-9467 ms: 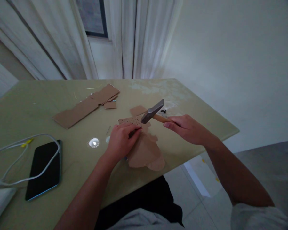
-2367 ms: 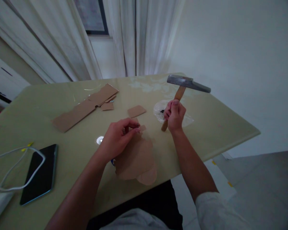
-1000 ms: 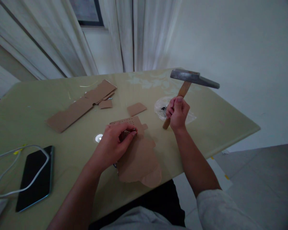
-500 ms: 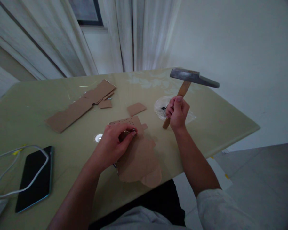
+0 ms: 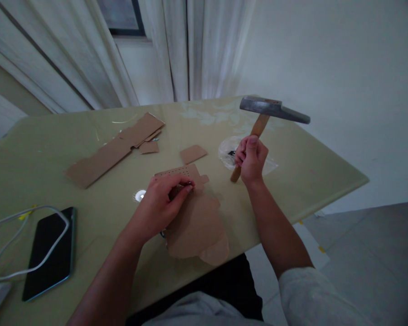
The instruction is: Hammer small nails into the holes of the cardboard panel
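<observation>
Right hand point(image 5: 250, 158) is clenched on the hammer point(image 5: 262, 121), handle upright, head up and to the right of the nail — the left hand point(image 5: 163, 203) pinches that against the cardboard point(image 5: 195, 222) on the bench point(image 5: 309, 172).

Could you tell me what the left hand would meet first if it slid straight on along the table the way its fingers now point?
Probably the hammer's handle: the left hand points right, across the perforated cardboard piece under it, toward the handle's lower end, held in the right hand. Depth is unclear.
</observation>
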Available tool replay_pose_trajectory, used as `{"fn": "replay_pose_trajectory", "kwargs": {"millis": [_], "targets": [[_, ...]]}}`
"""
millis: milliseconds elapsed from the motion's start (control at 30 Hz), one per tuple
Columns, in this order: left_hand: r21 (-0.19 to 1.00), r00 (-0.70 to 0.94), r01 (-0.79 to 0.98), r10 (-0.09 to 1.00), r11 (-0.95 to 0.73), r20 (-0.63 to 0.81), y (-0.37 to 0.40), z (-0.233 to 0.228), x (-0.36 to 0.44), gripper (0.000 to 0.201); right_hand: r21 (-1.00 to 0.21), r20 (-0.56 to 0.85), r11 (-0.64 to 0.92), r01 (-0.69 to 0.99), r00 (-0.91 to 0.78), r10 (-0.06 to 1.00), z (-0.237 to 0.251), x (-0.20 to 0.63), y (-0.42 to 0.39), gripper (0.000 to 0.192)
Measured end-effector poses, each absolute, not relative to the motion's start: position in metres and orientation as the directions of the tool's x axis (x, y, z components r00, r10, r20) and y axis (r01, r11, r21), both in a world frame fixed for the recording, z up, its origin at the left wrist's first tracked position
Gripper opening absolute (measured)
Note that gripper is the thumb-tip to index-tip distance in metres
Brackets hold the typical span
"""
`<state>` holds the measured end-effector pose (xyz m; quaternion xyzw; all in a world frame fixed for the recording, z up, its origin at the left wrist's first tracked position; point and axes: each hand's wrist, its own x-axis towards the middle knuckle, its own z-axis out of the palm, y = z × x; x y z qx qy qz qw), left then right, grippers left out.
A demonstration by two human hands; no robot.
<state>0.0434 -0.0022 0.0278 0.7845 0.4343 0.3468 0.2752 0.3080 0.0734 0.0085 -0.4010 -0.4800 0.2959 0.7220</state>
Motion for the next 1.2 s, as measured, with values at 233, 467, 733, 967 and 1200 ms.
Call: {"fn": "replay_pose_trajectory", "kwargs": {"millis": [233,467,733,967,1200], "targets": [[0.696,0.401,0.497,0.848,-0.519,0.346,-0.003,0.026,0.042,0.012,-0.891,0.425,0.455,-0.006,0.347,0.836,0.010,0.310,0.073,0.074],[0.682,0.414,0.485,0.831,-0.547,0.372,-0.001,0.024,0.042,0.014,-0.901,0.415,0.434,0.008,0.310,0.856,0.015,0.306,0.066,0.077],[0.695,0.423,0.463,0.826,-0.550,0.371,0.001,0.017,0.046,0.015,-0.866,0.210,0.201,0.457,-0.031,0.977,0.068,0.345,0.005,0.070],[0.698,0.422,0.470,0.832,-0.540,0.359,0.002,0.016,0.049,0.016,-0.423,-0.015,0.330,0.844,-0.371,0.929,0.112,0.348,-0.023,0.078],[0.701,0.432,0.461,0.828,-0.543,0.358,0.004,0.016,0.050,0.016,-0.438,-0.023,0.299,0.848,-0.342,0.939,0.114,0.332,-0.027,0.078]]}}
